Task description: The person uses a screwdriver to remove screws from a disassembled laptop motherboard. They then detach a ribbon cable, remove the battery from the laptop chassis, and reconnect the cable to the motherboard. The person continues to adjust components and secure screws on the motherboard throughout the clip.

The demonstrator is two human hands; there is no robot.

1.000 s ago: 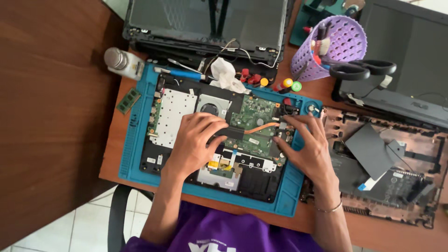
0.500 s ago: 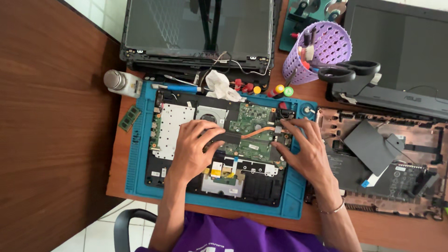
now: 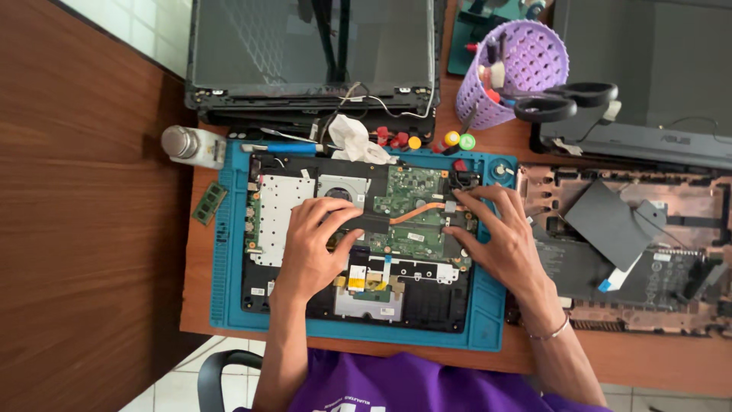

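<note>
Your left hand [image 3: 314,244] presses open fingers on the black heat-sink bar [image 3: 379,222] and your right hand [image 3: 499,240], open too, fingers the green motherboard's [image 3: 408,210] right edge in the opened black laptop base [image 3: 358,294] on the blue mat [image 3: 229,252], so uneven prying could, I judge, kink the copper pipe [image 3: 415,212].

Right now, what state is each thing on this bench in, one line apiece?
Laptop base: opened, circuit board bare, lying on the blue mat.
Left hand: pressing flat on the board.
Right hand: fingertips on the board's right edge.
Screen panel: detached, dark.
Scissors: closed.
Purple basket: upright, holding tools.
</note>
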